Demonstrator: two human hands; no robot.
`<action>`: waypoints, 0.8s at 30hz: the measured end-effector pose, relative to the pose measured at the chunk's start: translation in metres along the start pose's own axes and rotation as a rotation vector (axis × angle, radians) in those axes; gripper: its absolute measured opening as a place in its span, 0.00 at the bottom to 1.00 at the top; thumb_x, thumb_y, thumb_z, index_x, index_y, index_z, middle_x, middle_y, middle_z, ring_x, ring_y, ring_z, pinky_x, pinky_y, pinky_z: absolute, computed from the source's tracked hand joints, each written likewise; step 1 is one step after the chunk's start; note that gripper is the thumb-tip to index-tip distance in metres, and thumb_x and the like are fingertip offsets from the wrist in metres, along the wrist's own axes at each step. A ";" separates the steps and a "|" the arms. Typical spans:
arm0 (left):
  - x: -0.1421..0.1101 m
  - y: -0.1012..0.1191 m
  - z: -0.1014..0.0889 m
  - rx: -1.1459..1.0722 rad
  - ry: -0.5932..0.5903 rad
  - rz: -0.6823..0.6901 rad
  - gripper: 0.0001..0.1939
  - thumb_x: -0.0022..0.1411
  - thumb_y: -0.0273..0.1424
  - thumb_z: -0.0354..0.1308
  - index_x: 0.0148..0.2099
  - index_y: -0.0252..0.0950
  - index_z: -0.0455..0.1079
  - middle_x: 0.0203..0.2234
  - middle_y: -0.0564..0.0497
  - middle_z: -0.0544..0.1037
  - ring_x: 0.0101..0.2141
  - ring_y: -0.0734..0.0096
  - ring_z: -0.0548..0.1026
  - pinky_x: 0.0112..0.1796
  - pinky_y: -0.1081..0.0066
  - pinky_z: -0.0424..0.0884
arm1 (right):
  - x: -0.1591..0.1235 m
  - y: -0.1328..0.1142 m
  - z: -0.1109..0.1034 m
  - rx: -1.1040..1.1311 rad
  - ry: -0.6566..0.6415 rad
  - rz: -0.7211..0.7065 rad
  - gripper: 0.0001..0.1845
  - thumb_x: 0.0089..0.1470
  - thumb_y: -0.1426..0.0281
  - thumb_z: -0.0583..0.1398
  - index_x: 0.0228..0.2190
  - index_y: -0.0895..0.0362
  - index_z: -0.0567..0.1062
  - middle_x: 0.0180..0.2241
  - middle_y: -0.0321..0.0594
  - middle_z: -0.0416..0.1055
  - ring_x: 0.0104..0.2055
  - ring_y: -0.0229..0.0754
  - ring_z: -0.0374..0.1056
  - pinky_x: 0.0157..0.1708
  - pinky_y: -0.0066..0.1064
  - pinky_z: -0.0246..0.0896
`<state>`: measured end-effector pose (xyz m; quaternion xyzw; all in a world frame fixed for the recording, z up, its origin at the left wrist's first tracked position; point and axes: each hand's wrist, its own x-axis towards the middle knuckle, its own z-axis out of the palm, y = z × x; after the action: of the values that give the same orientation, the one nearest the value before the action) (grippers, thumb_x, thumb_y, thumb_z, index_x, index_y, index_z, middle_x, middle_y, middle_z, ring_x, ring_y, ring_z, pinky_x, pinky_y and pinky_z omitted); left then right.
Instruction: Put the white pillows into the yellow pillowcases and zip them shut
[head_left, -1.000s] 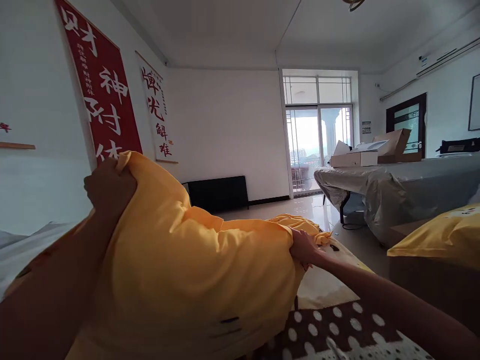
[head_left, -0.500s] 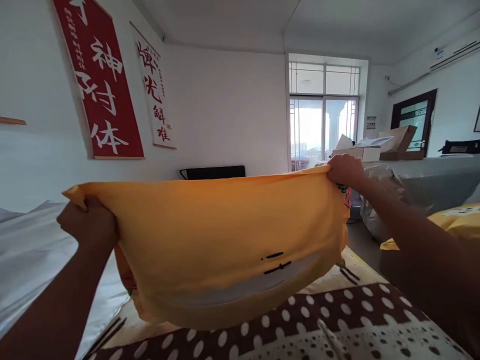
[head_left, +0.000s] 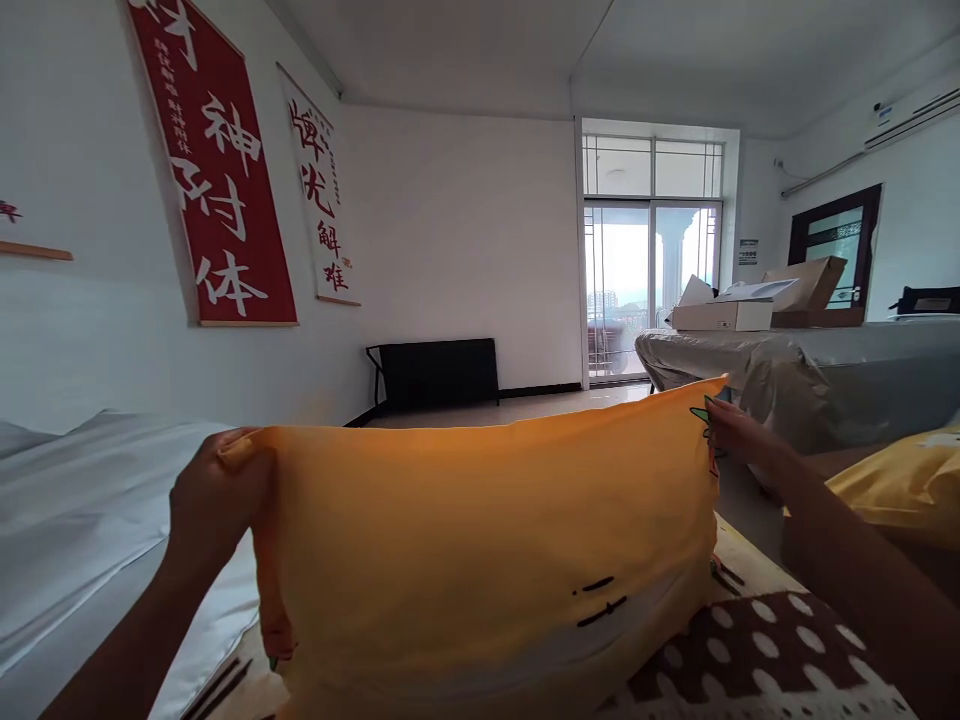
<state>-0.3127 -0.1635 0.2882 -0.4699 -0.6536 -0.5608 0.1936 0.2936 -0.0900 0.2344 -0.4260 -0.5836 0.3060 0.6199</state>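
An orange-yellow pillow (head_left: 465, 530) with a few black printed marks hangs stretched between my two hands. My left hand (head_left: 223, 490) is closed around its upper left corner, with a fold of cloth bunched at the fingers. At the other end, my right hand (head_left: 739, 428) pinches the right edge just below the upper corner, beside a printed green and red figure. The pillow's lower edge runs out of view at the bottom. Beneath it lies a brown and cream blanket (head_left: 757, 640) with pale dots.
White sheeting (head_left: 90, 510) spreads on the left. To the right are another yellow pillow (head_left: 900, 490), plastic-wrapped furniture (head_left: 832, 370) and a white box (head_left: 724, 315) on top. A black panel (head_left: 439, 370) stands by the far wall.
Both hands and the pillow have come lower in view, the left hand also shifting right. My right hand has slid from the upper corner to the side edge. The black panel shows more.
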 end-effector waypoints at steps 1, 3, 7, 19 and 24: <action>-0.004 0.015 -0.002 0.062 0.046 0.114 0.24 0.52 0.37 0.48 0.50 0.33 0.66 0.43 0.41 0.75 0.43 0.50 0.73 0.44 0.53 0.67 | -0.002 0.004 0.012 0.050 0.031 0.019 0.22 0.34 0.50 0.64 0.24 0.54 0.70 0.21 0.37 0.69 0.23 0.42 0.65 0.23 0.33 0.61; -0.014 0.049 -0.002 0.139 0.041 0.404 0.25 0.58 0.37 0.45 0.56 0.34 0.61 0.54 0.38 0.68 0.55 0.50 0.64 0.55 0.48 0.54 | -0.002 0.002 0.040 0.079 0.102 0.010 0.22 0.33 0.51 0.65 0.24 0.54 0.69 0.19 0.35 0.68 0.21 0.41 0.64 0.22 0.32 0.59; -0.032 0.104 0.006 0.110 -0.696 0.667 0.32 0.59 0.49 0.45 0.60 0.39 0.58 0.56 0.44 0.68 0.54 0.52 0.66 0.54 0.54 0.59 | 0.003 -0.027 0.078 -0.074 0.235 -0.178 0.20 0.36 0.52 0.65 0.22 0.56 0.70 0.21 0.36 0.69 0.25 0.41 0.63 0.24 0.30 0.55; -0.083 0.121 0.018 0.352 -1.021 0.551 0.49 0.45 0.50 0.59 0.65 0.37 0.48 0.46 0.38 0.74 0.47 0.42 0.72 0.42 0.55 0.67 | 0.004 -0.050 0.089 -0.313 0.451 -0.340 0.27 0.45 0.44 0.54 0.18 0.55 0.62 0.19 0.36 0.63 0.22 0.38 0.56 0.23 0.30 0.49; -0.097 0.102 0.101 0.445 -0.776 0.479 0.20 0.57 0.32 0.44 0.50 0.28 0.62 0.27 0.39 0.76 0.33 0.47 0.76 0.32 0.60 0.65 | -0.065 -0.088 0.147 -0.234 0.240 -0.459 0.20 0.50 0.52 0.57 0.20 0.54 0.61 0.19 0.32 0.59 0.23 0.35 0.53 0.23 0.28 0.50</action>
<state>-0.1535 -0.1172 0.2388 -0.7277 -0.6550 -0.1320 0.1550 0.1302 -0.1613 0.2758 -0.3845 -0.6187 0.0356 0.6841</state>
